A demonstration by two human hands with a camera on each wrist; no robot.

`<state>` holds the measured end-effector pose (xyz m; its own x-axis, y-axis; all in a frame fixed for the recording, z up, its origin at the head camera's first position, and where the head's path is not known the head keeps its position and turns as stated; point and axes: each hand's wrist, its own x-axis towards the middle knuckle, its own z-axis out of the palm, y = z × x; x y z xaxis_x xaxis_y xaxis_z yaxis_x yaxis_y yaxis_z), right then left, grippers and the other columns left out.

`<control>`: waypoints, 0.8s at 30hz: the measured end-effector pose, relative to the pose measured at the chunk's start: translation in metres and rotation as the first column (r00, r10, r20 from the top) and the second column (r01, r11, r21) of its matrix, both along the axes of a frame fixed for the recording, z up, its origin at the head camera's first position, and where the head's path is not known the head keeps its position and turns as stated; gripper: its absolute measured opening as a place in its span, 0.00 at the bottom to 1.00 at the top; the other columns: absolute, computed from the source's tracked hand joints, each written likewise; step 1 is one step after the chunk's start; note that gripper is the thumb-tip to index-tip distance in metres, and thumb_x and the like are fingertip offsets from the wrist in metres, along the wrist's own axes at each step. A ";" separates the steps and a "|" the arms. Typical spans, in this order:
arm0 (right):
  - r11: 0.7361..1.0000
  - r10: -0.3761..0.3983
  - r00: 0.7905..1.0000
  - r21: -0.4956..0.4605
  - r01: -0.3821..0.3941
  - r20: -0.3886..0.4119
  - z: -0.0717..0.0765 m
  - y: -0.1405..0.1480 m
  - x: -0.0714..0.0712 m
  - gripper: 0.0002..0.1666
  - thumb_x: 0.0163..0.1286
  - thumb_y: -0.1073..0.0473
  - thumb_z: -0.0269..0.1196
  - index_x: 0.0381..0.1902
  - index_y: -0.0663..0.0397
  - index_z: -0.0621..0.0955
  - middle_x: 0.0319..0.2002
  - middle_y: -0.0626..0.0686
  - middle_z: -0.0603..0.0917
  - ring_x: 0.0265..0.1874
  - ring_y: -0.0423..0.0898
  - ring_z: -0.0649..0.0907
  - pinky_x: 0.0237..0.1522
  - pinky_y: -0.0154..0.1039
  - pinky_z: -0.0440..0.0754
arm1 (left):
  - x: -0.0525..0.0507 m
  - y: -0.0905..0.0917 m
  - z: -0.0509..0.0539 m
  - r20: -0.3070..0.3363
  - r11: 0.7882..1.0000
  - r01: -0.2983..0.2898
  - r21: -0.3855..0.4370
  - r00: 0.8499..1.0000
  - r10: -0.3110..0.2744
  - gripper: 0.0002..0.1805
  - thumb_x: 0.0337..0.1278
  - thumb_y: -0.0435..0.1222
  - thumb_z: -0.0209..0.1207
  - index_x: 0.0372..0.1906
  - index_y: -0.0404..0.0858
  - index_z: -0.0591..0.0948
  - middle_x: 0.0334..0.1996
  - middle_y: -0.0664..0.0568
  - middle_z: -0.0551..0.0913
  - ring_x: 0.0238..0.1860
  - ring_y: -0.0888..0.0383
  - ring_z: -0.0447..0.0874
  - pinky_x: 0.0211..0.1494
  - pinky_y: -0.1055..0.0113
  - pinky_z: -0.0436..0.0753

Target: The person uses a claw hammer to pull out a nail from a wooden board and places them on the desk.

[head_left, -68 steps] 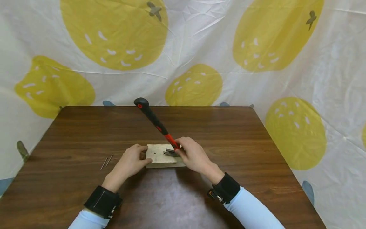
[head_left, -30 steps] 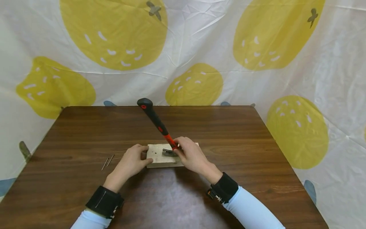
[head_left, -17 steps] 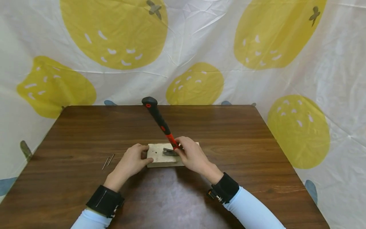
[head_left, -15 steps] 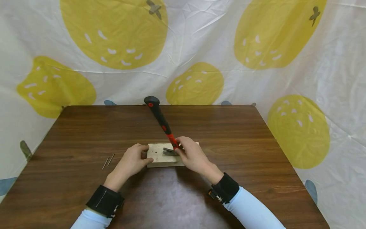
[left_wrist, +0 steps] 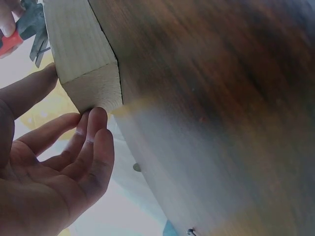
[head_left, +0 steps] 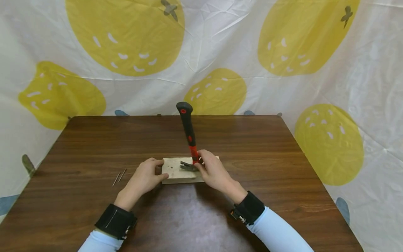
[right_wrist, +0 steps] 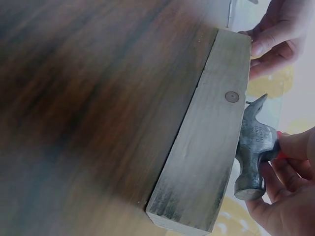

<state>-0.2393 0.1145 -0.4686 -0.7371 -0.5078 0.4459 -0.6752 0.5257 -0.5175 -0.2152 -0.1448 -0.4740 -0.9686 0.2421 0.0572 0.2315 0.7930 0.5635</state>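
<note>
A claw hammer (head_left: pixel 188 129) with a black and red handle stands handle-up on a pale wooden block (head_left: pixel 176 176). My right hand (head_left: pixel 217 171) grips its red neck just above the steel head (right_wrist: pixel 256 142). The claw points left along the block's top, and a thin nail-like piece shows at the claw (right_wrist: pixel 250 102) in the right wrist view. At the block's left end my left hand (head_left: pixel 145 176) holds the wood between thumb and fingers. Small dark holes (head_left: pixel 171 167) mark the top face. Two loose nails (head_left: pixel 119 177) lie to the left of my left hand.
The brown wooden table (head_left: pixel 252 147) carries everything. Behind it hangs a white cloth (head_left: pixel 201 45) with yellow fruit prints, close to the table's back edge. Black bands (head_left: pixel 115 221) circle both wrists.
The hammer's handle has swung from leaning left to nearly upright, its end moving right. My right hand has shifted only slightly with it. The left hand and the block stay nearly in place.
</note>
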 end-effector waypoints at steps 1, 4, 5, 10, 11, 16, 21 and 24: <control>1.000 0.003 1.000 -0.008 -0.003 0.004 -0.001 0.000 0.000 0.11 0.70 0.70 0.67 0.48 0.62 0.78 0.39 0.53 0.81 0.37 0.47 0.82 0.38 0.41 0.81 | 0.000 0.000 0.000 0.005 1.000 -0.001 0.000 1.000 0.001 0.31 0.61 0.38 0.71 0.62 0.23 0.78 0.52 0.33 0.81 0.53 0.37 0.81 0.56 0.45 0.79; 0.999 0.017 1.000 -0.046 -0.016 0.019 -0.003 0.002 -0.001 0.12 0.70 0.72 0.66 0.48 0.63 0.78 0.39 0.54 0.82 0.36 0.48 0.84 0.36 0.39 0.81 | 0.000 0.000 -0.001 0.013 1.000 -0.001 0.001 1.000 0.001 0.31 0.61 0.39 0.71 0.63 0.23 0.78 0.53 0.33 0.81 0.53 0.37 0.81 0.55 0.45 0.79; 0.998 0.023 0.999 -0.061 -0.021 0.024 -0.004 0.003 -0.001 0.11 0.70 0.72 0.66 0.48 0.64 0.77 0.39 0.54 0.83 0.36 0.48 0.84 0.35 0.39 0.82 | 0.000 0.000 0.000 0.015 1.000 -0.002 0.004 1.000 0.002 0.31 0.61 0.39 0.71 0.63 0.23 0.78 0.53 0.33 0.81 0.53 0.38 0.81 0.55 0.45 0.79; 0.992 0.043 0.999 -0.121 -0.039 0.029 -0.006 0.006 -0.002 0.10 0.70 0.74 0.64 0.46 0.65 0.77 0.38 0.57 0.83 0.36 0.51 0.85 0.36 0.41 0.83 | 0.001 0.000 -0.001 0.022 1.000 -0.006 0.014 1.000 0.006 0.31 0.61 0.38 0.70 0.63 0.22 0.77 0.53 0.33 0.81 0.52 0.38 0.81 0.54 0.45 0.79; 0.991 0.042 0.999 -0.126 -0.038 0.029 -0.006 0.006 -0.002 0.10 0.69 0.74 0.65 0.46 0.64 0.77 0.38 0.57 0.84 0.36 0.51 0.85 0.36 0.41 0.83 | 0.001 -0.001 0.000 0.024 1.000 -0.009 0.014 1.000 0.008 0.31 0.62 0.38 0.70 0.63 0.23 0.77 0.53 0.33 0.81 0.53 0.38 0.81 0.54 0.45 0.79; 0.991 0.031 0.999 -0.128 -0.026 0.037 -0.008 0.007 -0.001 0.10 0.70 0.73 0.65 0.46 0.64 0.77 0.39 0.57 0.84 0.38 0.50 0.85 0.38 0.42 0.84 | 0.001 -0.001 -0.001 0.026 1.000 -0.012 0.006 1.000 0.012 0.31 0.62 0.39 0.71 0.64 0.24 0.77 0.54 0.33 0.80 0.54 0.36 0.80 0.55 0.44 0.79; 0.990 0.028 0.998 -0.138 -0.021 0.048 -0.010 0.008 -0.002 0.10 0.71 0.72 0.64 0.48 0.64 0.77 0.39 0.56 0.84 0.38 0.49 0.85 0.38 0.41 0.84 | 0.001 0.000 0.000 0.019 1.000 -0.016 0.006 1.000 0.016 0.32 0.61 0.39 0.71 0.63 0.24 0.78 0.54 0.33 0.81 0.54 0.36 0.80 0.55 0.44 0.79; 0.988 0.026 0.998 -0.152 -0.017 0.054 -0.010 0.008 -0.002 0.10 0.71 0.72 0.64 0.48 0.64 0.77 0.39 0.56 0.84 0.38 0.51 0.85 0.37 0.41 0.84 | 0.002 0.000 0.000 0.008 1.000 -0.017 0.003 1.000 0.017 0.31 0.61 0.39 0.71 0.63 0.24 0.78 0.53 0.34 0.81 0.53 0.37 0.80 0.54 0.44 0.79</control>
